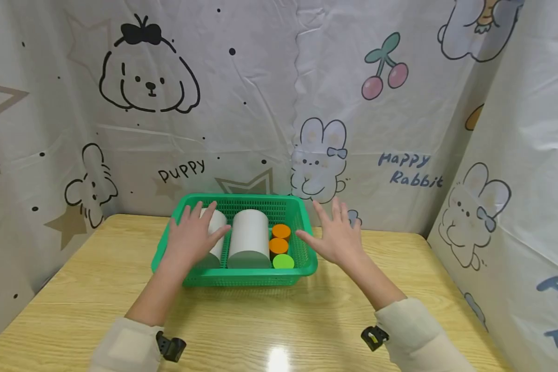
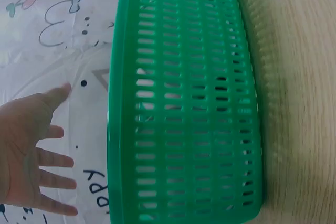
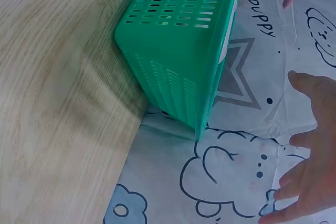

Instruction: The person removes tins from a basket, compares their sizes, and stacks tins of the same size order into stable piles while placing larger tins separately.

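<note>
A green plastic basket with slotted walls stands at the back of the wooden table. Inside it lie two white rolls; the right roll shows whole, while the left roll is partly hidden by my left hand. Along the basket's right side sit two orange-topped round items and a lime-green-topped one. My left hand hovers over the basket's left part, fingers spread, holding nothing. Just beyond the right rim, my right hand is held up with spread fingers, also holding nothing.
The wooden table reaches out in front of the basket and to both sides. A printed cloth hangs close behind the basket, and more cloth hangs along the right side. Each wrist wears a small black camera.
</note>
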A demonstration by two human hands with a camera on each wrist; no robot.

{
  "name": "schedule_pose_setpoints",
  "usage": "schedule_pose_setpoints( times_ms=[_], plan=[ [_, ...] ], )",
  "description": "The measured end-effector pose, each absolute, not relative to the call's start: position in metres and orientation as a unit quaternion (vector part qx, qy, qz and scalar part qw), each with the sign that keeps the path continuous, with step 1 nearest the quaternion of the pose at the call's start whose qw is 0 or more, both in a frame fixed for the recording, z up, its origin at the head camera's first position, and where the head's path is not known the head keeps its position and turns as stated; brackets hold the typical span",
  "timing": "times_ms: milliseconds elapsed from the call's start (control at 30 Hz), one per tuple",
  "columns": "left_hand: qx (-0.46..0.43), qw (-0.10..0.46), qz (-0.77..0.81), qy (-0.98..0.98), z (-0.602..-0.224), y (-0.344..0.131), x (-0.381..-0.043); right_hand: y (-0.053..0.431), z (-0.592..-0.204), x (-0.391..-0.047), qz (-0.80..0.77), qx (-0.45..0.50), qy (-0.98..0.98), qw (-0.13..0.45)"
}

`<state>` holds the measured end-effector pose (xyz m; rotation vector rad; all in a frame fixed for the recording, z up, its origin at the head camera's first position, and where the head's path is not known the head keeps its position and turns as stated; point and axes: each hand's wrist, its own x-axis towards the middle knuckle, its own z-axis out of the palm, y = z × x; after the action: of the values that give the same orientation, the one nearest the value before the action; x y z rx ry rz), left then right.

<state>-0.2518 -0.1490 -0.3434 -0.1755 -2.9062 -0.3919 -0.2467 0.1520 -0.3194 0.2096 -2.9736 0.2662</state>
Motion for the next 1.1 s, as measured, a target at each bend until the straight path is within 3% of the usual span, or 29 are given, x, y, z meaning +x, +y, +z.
schedule_pose_setpoints(
  times_ms=[200,700,1100],
  plan=[
    [-0.052,0.136,-0.135,-0.98,-0.339,-0.167,-0.251,0.153,-0.322,-0.248,0.112,0.114,-0.982,0.1],
    [-0.015,0.138,-0.264,-0.954,-0.37,-0.218,-0.251,0.144,-0.343,-0.255,0.166,0.199,-0.965,0.043],
    [0.03,0.045,-0.417,-0.907,-0.391,-0.235,-0.258,0.137,-0.356,-0.261,0.214,0.249,-0.944,0.005]
  ],
)
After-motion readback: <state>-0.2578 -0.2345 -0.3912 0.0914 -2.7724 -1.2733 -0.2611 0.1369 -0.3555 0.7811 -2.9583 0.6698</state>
